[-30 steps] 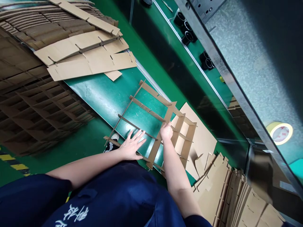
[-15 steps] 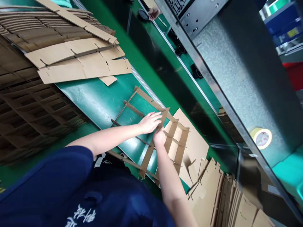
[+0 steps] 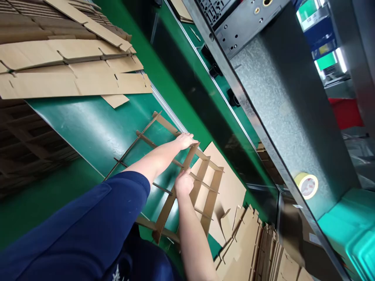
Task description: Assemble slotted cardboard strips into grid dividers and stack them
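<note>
A cardboard divider grid [image 3: 202, 168] of interlocked strips lies on the green tabletop [image 3: 84, 117], with one cross strip [image 3: 165, 214] standing across it. My right hand [image 3: 184, 183] is closed on the middle of that cross strip, thumb up along its edge. At the far end, my left hand [image 3: 186, 141] reaches over the joint where the cross strip meets the long outer strip. Its fingers are bent around the cardboard there, and the fingertips are partly hidden. Part of the grid's near side is covered by my forearms.
Loose slotted cardboard strips [image 3: 117, 84] are piled at upper left. A flat cardboard sheet [image 3: 233, 191] lies under the grid's right end, beside stacked strips [image 3: 249, 238]. A metal shelf [image 3: 272, 97] holding a tape roll [image 3: 306, 185] overhangs the right. Teal bins [image 3: 348, 230] stand beyond.
My left hand has gone from lying flat beside the cross strip to its far end joint. My right hand stays on the strip. The camera view has shifted; another person's hand has left view.
</note>
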`<state>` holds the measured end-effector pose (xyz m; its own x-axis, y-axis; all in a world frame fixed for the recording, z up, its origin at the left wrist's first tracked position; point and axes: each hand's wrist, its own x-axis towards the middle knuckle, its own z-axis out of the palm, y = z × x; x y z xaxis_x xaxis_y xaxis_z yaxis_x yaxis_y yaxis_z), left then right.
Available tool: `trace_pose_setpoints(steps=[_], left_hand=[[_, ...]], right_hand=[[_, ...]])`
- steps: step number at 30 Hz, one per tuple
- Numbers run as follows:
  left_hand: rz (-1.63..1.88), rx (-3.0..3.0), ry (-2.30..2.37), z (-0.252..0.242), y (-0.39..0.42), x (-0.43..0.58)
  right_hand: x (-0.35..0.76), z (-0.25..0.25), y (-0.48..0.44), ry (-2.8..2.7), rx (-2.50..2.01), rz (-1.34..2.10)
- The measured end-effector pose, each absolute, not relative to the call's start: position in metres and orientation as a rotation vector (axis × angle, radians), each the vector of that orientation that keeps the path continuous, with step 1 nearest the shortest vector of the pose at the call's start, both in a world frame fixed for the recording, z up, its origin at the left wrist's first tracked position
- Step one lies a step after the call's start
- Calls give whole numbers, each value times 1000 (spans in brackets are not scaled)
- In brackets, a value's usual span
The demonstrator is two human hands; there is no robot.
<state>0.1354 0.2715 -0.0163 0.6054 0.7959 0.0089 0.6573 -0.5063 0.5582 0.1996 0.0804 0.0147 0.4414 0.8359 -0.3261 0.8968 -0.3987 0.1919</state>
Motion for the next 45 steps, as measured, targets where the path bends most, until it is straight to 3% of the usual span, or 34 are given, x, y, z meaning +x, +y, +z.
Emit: trace_pose_setpoints(steps=[13, 17, 25, 31, 45], left_hand=[[427, 2439, 1114, 8, 248, 127], [607, 2341, 1065, 25, 177, 106], [282, 1936, 1067, 15, 7, 52], [105, 1782, 1067, -2, 6, 74], [179, 1644, 1068, -8, 5, 83]], right_hand=[[201, 15, 94, 1488, 2435, -476], [204, 17, 94, 1481, 2429, -544], [204, 9, 92, 1476, 2500, -530], [201, 8, 91, 1470, 2507, -487], [199, 14, 87, 1446, 2486, -540]])
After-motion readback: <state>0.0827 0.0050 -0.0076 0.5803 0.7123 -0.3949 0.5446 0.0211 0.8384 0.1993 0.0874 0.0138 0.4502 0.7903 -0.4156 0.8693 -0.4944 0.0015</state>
